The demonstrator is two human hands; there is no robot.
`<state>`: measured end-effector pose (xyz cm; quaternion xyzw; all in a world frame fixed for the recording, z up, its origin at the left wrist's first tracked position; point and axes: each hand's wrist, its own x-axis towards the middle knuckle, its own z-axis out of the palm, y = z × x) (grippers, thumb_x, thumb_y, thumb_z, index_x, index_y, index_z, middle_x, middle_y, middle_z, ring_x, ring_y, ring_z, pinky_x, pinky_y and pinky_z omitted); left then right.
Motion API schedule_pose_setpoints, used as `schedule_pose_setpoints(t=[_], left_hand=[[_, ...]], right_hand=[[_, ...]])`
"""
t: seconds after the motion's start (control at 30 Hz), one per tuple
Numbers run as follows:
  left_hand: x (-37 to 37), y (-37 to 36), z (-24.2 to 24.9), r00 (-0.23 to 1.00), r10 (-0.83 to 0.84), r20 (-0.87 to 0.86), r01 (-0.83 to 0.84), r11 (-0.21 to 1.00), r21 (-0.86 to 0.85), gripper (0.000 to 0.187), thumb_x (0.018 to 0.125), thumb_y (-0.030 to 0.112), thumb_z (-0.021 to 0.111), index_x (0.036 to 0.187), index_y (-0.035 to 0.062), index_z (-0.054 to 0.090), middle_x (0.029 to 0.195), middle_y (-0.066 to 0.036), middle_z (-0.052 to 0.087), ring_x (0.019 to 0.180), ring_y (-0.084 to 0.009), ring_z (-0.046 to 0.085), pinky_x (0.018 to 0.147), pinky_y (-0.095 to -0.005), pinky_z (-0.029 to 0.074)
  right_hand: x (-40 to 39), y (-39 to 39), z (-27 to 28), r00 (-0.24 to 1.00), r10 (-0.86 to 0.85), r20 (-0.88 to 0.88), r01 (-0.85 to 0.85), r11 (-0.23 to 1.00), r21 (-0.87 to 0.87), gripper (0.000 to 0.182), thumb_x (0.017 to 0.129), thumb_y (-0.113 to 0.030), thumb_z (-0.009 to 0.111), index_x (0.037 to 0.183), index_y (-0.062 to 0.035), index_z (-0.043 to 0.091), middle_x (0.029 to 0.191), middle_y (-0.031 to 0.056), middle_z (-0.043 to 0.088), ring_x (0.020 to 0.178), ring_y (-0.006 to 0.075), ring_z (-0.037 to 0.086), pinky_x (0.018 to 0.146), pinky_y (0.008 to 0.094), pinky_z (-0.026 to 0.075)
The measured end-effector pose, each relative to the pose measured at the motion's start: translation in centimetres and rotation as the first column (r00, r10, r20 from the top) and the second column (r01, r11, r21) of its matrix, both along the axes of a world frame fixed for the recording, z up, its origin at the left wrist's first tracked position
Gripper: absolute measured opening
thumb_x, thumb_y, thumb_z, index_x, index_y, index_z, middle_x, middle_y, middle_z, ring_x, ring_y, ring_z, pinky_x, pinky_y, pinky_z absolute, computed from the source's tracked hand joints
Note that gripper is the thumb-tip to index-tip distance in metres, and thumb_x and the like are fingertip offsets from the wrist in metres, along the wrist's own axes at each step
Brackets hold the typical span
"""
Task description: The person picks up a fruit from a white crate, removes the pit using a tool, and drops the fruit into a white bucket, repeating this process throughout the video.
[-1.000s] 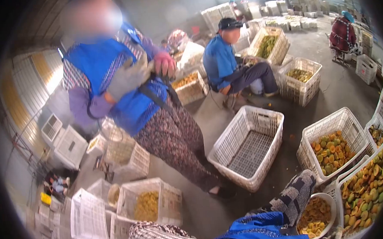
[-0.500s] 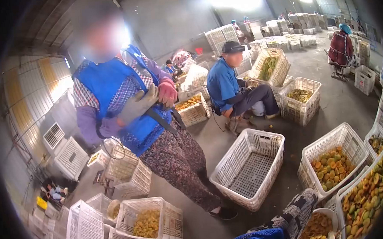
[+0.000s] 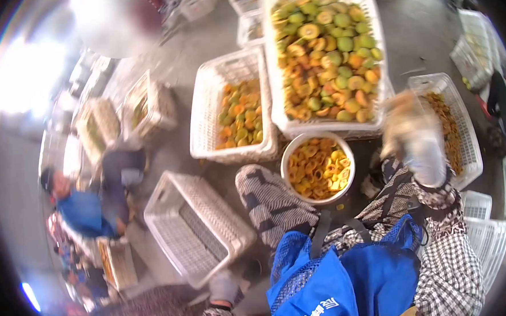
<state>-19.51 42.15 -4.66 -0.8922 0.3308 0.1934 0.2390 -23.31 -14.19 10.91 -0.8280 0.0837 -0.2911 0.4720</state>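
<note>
My right hand (image 3: pixel 421 140), in a pale glove, is smeared by motion between the big fruit crate and a crate of orange-brown pieces (image 3: pixel 450 127). Whether it holds anything cannot be made out. My left hand (image 3: pixel 224 289), gloved too, is low in the view beside the near end of a bare white crate (image 3: pixel 228 239); its fingers do not show clearly. A white bucket (image 3: pixel 285 170) of orange fruit pieces (image 3: pixel 316 169) stands by my knees. Beyond it is a white crate (image 3: pixel 276 114) heaped with green and orange halved fruit (image 3: pixel 328 62).
Left of the heaped crate stands another white crate (image 3: pixel 200 126), part filled with fruit halves. A seated person in blue (image 3: pixel 84 215) is at the left. White crates (image 3: pixel 486 249) stand at my lower right. Dark patterned trousers (image 3: pixel 152 312) show at the lower left edge.
My view has swung down and towards the fruit crates. Both my hands have come into view. The standing person's upper body has left the view.
</note>
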Motion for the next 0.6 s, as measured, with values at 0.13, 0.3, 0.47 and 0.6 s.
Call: schedule_pose_setpoints(t=[0.13,0.3,0.47,0.6], left_hand=[[16.6,-17.8,7.9,0.991,0.134,0.021,-0.046,0.475,-0.879,0.024,0.084,0.008,0.062,0.107,0.0035,0.062,0.098,-0.015,0.065,0.092,-0.0321,0.062,0.080,-0.0383,0.051],[26.5,-40.7,8.1,0.935,-0.188,0.302,0.349,0.327,-0.878,0.026,0.087,0.009,0.057,0.113,0.0078,0.062,0.118,-0.014,0.060,0.108,-0.0318,0.058,0.092,-0.0414,0.047],[34.9,-56.1,7.3,0.898,-0.161,0.409,0.439,0.283,-0.853,0.048,0.079,0.023,0.068,0.124,0.0110,0.055,0.128,-0.017,0.053,0.122,-0.0361,0.048,0.103,-0.0467,0.039],[33.4,-60.0,3.7,0.886,-0.073,0.458,0.459,0.280,-0.843,0.047,0.080,0.030,0.068,0.123,0.0148,0.056,0.128,-0.016,0.053,0.118,-0.0371,0.049,0.101,-0.0481,0.038]], right_hand=[[3.5,-0.2,-0.8,0.973,0.014,-0.229,0.191,0.501,0.844,0.019,0.093,-0.016,0.055,0.101,0.0012,0.055,0.069,0.0043,0.056,0.048,0.0142,0.055,0.043,0.0283,0.050],[8.5,-4.3,-5.2,0.985,-0.174,-0.007,0.062,0.315,0.947,0.017,0.093,-0.017,0.058,0.100,-0.0011,0.059,0.070,0.0032,0.056,0.050,0.0118,0.054,0.044,0.0295,0.052],[9.8,-6.4,-8.2,0.941,-0.205,-0.270,0.334,0.426,0.841,0.024,0.089,-0.019,0.063,0.105,-0.0017,0.061,0.075,-0.0011,0.056,0.064,0.0083,0.056,0.061,0.0244,0.050],[12.6,-9.4,-10.8,0.832,-0.439,-0.340,0.451,0.891,-0.045,0.035,0.089,-0.025,0.063,0.117,-0.0060,0.057,0.091,0.0134,0.062,0.089,0.0259,0.064,0.079,0.0327,0.051]])
